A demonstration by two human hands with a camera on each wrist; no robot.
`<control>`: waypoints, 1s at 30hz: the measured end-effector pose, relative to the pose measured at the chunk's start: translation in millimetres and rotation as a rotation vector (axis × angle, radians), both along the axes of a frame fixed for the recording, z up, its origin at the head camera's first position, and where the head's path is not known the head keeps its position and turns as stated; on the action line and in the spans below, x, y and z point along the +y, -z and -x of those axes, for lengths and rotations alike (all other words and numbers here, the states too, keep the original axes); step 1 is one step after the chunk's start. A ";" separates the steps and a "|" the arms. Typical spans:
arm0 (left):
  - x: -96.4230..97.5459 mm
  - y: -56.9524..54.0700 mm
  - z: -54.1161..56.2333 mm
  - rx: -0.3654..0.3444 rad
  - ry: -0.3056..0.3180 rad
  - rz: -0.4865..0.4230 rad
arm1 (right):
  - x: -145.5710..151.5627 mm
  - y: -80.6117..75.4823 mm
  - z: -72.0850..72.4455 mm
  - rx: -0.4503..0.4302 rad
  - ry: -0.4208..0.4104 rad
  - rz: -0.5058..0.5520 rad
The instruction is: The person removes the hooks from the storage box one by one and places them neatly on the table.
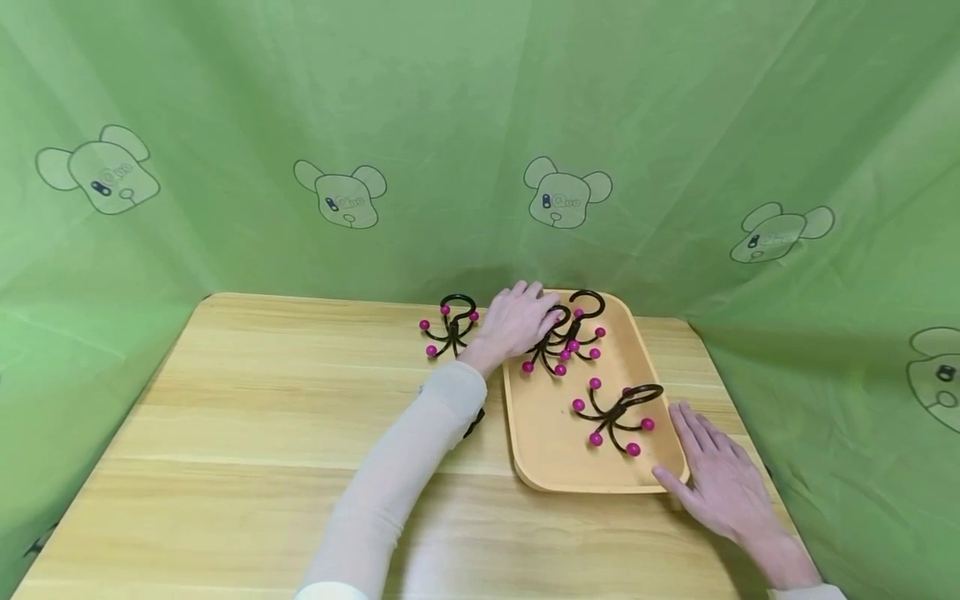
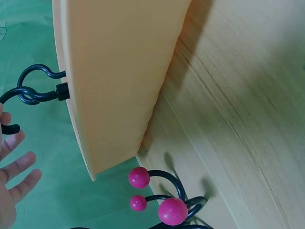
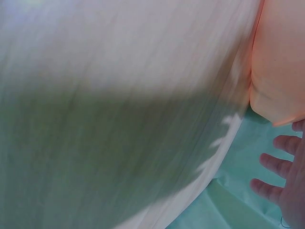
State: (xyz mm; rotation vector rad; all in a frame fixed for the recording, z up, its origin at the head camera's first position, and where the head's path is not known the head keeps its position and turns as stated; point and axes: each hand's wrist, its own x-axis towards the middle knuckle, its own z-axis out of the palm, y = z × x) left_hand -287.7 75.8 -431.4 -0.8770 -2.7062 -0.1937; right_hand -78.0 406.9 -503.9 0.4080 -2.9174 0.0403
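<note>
My left hand (image 1: 521, 318) reaches over the far left part of a tan plastic tray (image 1: 551, 473). Its thumb and index finger pinch the curved top of a black multi-arm hook (image 1: 547, 340) with pink ball tips; in the left wrist view the other fingers (image 2: 21, 167) are spread. Just right of that, a second such hook (image 1: 587, 304) lies in the tray. A third hook (image 1: 617, 412) sits in the near right part. My right hand (image 1: 723, 483) lies flat beside the tray's right side, its thumb at the rim.
Left of the tray, another pink-tipped hook (image 1: 453, 329) stands on the wooden table (image 1: 262, 417). A black piece (image 1: 474, 423) shows partly from under the left forearm. Green curtain (image 1: 450, 100) hangs around the table's back and sides.
</note>
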 end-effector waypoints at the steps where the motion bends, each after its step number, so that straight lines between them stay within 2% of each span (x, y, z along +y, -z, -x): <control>1: 0.6 0.1 0.1 -0.001 0.001 -0.003 | -0.1 0.0 -0.2 -0.001 0.000 0.001; 18: 3.3 -10.7 1.1 0.046 0.012 -0.010 | 0.5 0.4 0.3 -0.006 0.001 0.000; 30: -7.2 -26.6 -5.8 0.074 0.026 0.031 | 1.0 1.1 0.8 -0.007 -0.002 0.001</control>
